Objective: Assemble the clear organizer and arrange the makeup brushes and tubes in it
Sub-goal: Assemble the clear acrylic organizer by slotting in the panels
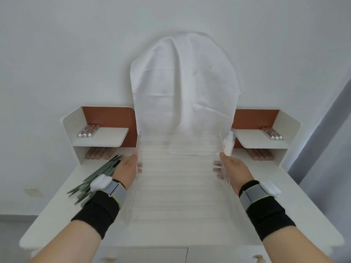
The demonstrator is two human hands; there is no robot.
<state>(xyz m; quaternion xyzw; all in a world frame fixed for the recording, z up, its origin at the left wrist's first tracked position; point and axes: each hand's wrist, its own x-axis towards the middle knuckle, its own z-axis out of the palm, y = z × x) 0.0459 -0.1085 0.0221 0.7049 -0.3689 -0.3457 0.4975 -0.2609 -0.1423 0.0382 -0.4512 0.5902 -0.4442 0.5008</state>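
Note:
A clear stepped organizer [180, 179] stands in the middle of the white dressing table [296, 202]. My left hand [127, 168] grips its left side panel, with fingers showing through the plastic. My right hand [230, 168] grips its right side panel the same way. A bundle of green-handled makeup brushes [95, 177] lies on the table left of my left hand. A white bottle with red print [228, 144] stands just behind the organizer's right panel. Silver-capped tubes lie on the left shelf [88, 130] and the right shelf [271, 134].
A white cloth [186, 88] drapes over something upright at the back, its hem reaching behind the organizer. Brown rolls lie under the left shelf [96, 153] and under the right shelf [261, 154]. A grey curtain [330, 141] hangs at the right.

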